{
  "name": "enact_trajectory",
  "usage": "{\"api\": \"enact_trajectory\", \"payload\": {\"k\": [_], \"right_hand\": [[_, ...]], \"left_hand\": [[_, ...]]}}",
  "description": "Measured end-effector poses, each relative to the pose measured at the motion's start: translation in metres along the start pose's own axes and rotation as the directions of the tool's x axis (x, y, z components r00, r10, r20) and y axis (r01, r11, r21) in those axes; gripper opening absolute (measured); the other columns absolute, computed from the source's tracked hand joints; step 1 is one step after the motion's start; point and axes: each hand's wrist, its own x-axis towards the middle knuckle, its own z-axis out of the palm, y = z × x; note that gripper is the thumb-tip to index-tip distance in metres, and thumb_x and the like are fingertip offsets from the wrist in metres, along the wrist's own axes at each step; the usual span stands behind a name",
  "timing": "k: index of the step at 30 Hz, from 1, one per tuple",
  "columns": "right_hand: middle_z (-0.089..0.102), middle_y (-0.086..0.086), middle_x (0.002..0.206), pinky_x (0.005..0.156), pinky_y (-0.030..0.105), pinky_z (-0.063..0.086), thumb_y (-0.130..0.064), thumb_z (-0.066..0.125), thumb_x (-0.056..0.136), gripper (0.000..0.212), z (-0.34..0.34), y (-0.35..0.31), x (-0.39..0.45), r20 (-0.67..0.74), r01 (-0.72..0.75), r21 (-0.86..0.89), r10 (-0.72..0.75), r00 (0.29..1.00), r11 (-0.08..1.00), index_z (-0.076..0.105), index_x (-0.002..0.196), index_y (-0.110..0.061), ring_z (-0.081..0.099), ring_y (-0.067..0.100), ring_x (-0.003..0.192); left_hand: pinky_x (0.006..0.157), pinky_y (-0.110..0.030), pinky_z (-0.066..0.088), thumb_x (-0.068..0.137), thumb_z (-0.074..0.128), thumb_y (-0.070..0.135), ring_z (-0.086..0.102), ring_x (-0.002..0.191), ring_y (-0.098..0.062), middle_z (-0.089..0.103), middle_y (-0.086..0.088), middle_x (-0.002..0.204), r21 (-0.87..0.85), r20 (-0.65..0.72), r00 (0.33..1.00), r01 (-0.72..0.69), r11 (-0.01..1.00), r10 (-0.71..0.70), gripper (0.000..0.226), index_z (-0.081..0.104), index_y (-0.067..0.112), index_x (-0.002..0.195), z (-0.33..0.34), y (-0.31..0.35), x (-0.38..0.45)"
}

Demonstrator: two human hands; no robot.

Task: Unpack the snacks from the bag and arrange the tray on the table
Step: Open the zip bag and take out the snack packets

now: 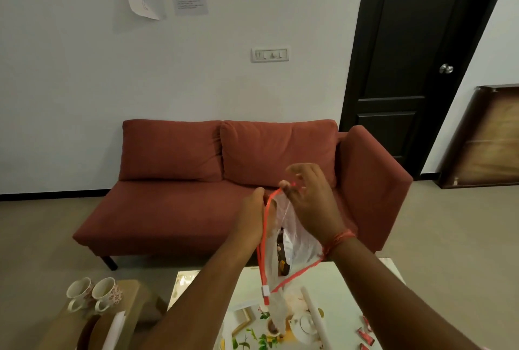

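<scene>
I hold a clear plastic zip bag (304, 243) with an orange-red zipper strip up in the air above the table. My left hand (251, 216) pinches the left side of the bag's mouth. My right hand (310, 200) pinches the right side of the mouth near its top, and the mouth is pulled apart. A dark snack packet (282, 258) stands inside the bag. Small red snack packets (366, 334) lie on the table at the lower right. The table (345, 279) has a printed cover with teapot pictures.
Two flowered mugs (94, 293) stand on a low wooden side table at the lower left, next to a white roll (115, 330). Another white roll (314, 313) lies on the main table. A red sofa (196, 181) stands behind, a dark door (407, 54) to the right.
</scene>
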Motion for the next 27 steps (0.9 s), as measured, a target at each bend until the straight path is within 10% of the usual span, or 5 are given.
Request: {"api": "enact_trajectory", "payload": {"k": [11,16,19,23,27], "right_hand": [[0.021,0.002,0.15,0.098,0.026,0.037,-0.014,0.064,0.085,0.029,0.021,-0.009,-0.055,0.252,-0.292,0.01,0.28,0.926,0.956,0.061,0.105,-0.035,0.033,0.024,0.137],[0.041,0.007,0.135,0.056,0.025,0.05,-0.001,0.054,0.085,0.037,0.016,0.021,-0.062,0.251,-0.125,-0.376,0.23,0.94,0.918,0.058,0.109,-0.029,0.061,0.019,0.073],[0.052,0.004,0.116,0.068,0.035,0.055,-0.006,0.05,0.09,0.029,0.007,0.033,-0.06,0.232,-0.162,-0.483,0.304,0.924,0.86,0.06,0.111,-0.022,0.062,0.023,0.078],[0.057,0.003,0.096,0.07,0.027,0.05,-0.002,0.06,0.084,0.017,0.005,0.017,-0.062,0.105,0.11,-0.447,-0.071,0.992,0.888,0.066,0.095,-0.014,0.054,0.019,0.084],[0.067,0.002,0.097,0.077,0.018,0.042,0.006,0.059,0.079,0.025,0.016,-0.011,-0.059,0.387,0.443,-0.248,-0.331,0.861,0.862,0.066,0.09,-0.015,0.058,0.016,0.086]], "left_hand": [[0.053,-0.029,0.043,0.099,0.046,0.02,0.048,0.059,-0.011,0.054,0.001,0.072,0.031,-0.015,1.0,-0.022,0.999,0.022,0.013,0.05,0.018,0.087,0.006,-0.021,-0.005],[0.052,-0.023,0.038,0.099,0.047,0.018,0.047,0.061,-0.008,0.055,0.001,0.075,0.006,-0.072,0.997,-0.012,1.0,0.012,0.015,0.05,0.019,0.084,0.0,-0.023,-0.007],[0.052,-0.02,0.037,0.098,0.048,0.017,0.046,0.062,-0.008,0.055,0.002,0.075,0.021,-0.113,0.993,-0.017,1.0,0.02,0.014,0.051,0.017,0.084,-0.004,-0.029,-0.008],[0.05,-0.016,0.04,0.098,0.049,0.021,0.048,0.061,-0.007,0.057,0.002,0.075,-0.009,-0.085,0.996,0.024,1.0,-0.025,0.014,0.053,0.017,0.086,0.001,-0.038,-0.007],[0.062,-0.032,0.047,0.095,0.052,0.011,0.055,0.068,-0.017,0.063,-0.008,0.078,-0.187,0.019,0.999,0.046,0.981,-0.043,0.012,0.057,0.012,0.084,0.007,-0.038,-0.004]]}}
